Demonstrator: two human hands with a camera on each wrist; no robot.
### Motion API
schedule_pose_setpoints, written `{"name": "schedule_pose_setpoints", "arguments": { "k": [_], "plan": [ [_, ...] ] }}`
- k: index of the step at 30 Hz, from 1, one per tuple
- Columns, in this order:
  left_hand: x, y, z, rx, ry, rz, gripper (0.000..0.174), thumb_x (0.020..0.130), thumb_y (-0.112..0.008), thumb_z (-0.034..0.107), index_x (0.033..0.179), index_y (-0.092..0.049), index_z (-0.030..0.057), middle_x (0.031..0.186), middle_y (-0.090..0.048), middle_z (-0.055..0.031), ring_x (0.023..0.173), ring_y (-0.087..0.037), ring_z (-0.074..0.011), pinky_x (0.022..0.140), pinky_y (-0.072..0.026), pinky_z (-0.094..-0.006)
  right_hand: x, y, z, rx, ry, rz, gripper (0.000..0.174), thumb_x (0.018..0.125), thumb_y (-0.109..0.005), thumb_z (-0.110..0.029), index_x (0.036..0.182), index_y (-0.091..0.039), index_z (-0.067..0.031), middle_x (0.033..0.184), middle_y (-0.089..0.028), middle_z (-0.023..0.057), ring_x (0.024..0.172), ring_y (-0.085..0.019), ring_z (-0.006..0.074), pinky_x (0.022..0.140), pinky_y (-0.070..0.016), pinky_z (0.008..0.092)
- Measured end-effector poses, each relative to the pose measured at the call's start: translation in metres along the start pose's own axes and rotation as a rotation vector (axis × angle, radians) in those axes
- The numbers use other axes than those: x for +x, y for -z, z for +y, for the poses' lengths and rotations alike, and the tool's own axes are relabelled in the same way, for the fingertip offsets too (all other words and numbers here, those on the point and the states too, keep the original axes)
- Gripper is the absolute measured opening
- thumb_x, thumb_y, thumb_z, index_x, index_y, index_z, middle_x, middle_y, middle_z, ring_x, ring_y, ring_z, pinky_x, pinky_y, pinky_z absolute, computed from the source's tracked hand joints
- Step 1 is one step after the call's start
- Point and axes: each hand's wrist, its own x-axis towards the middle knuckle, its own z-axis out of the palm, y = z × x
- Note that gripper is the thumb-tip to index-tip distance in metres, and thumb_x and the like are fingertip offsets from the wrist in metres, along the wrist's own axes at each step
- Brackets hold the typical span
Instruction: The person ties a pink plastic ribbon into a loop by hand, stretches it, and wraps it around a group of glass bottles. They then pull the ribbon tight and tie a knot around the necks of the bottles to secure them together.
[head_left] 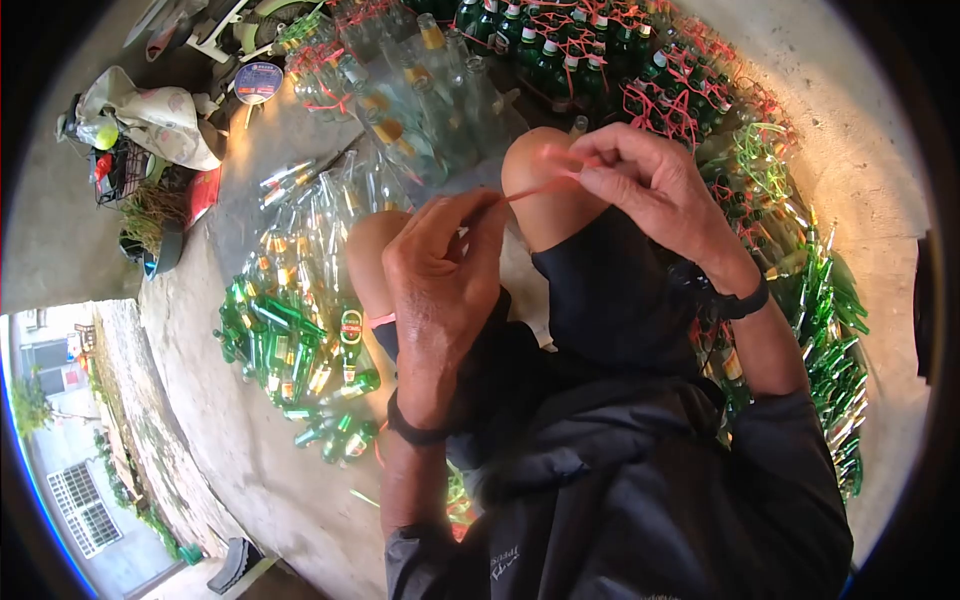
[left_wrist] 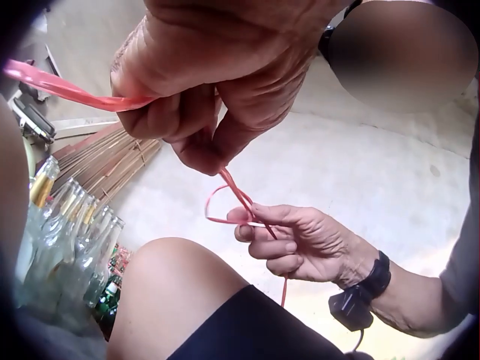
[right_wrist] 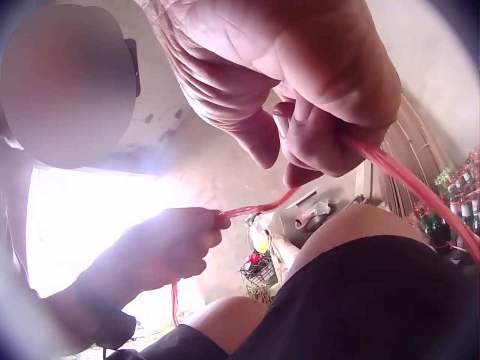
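Twine: pink plastic twine (left_wrist: 71, 91), drawn between the two hands, above the bare knees (head_left: 372, 250).
Left hand (head_left: 435, 270): pinching the twine, fingers curled in against thumb.
Right hand (head_left: 655, 190): likewise narrow, holding the twine between thumb and fingertips.
Clear glass: tall see-through bottles (head_left: 430, 150) with gold labels, standing packed together beyond the knees; more clear glass lying at left.
Netted glass: upright dark-green glass bottles (head_left: 530, 40), pale at the tops, bound with pink strands at the far side.
Loose heaps: green glass bottles (head_left: 275, 350) jumbled at left, one with a red-and-white oval label; another green bottle heap (head_left: 820, 370) along the right side. Cannot tell whether any liquid sits inside.
Basket: black wire basket (head_left: 120, 185) with a small red item inside; next to a pale printed sack (head_left: 150, 115).
Tub: dark, filled with dry straw-like stems (head_left: 150, 215).
Floor: bare grey concrete floor (head_left: 250, 440), lit warm at right.
Room: plain wall (head_left: 60, 240) at left; outside, a building with a barred window (head_left: 85, 510).
Left wrist view only: small open loop in the twine at the right fingertips; thin brown sticks (left_wrist: 105, 161) leaning behind.
Right wrist view only: glaring bright opening (right_wrist: 82, 217) behind the left forearm.
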Motion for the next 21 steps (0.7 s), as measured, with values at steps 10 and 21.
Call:
{"name": "schedule_pose_setpoints", "arguments": {
  "k": [10,21],
  "plan": [
    [-0.019,0.052,-0.026,0.093,-0.004,0.039,0.013,0.093,-0.071,0.009,0.099,-0.075,-0.0028,0.073,-0.064,0.0006,0.069,-0.053,-0.0046,0.065,-0.0446,-0.0224,0.01,0.07,0.023,0.056,-0.184,0.189,0.018,0.102,-0.06,-0.017,0.103,-0.073,-0.0036,0.065,-0.044,-0.0106,0.057,-0.037,0.0011,0.05,-0.03,0.0199],
    [-0.066,0.119,-0.056,0.35,0.355,-0.082,0.025,0.097,-0.067,0.019,0.083,-0.07,-0.0015,0.058,-0.052,-0.0024,0.055,-0.045,-0.0067,0.05,-0.0336,-0.0297,0.017,0.185,0.093,0.546,-0.437,0.437,0.022,0.104,-0.053,-0.017,0.116,-0.066,-0.0036,0.063,-0.033,-0.0124,0.048,-0.026,-0.0006,0.039,-0.0182,0.0183]
  ]
}}
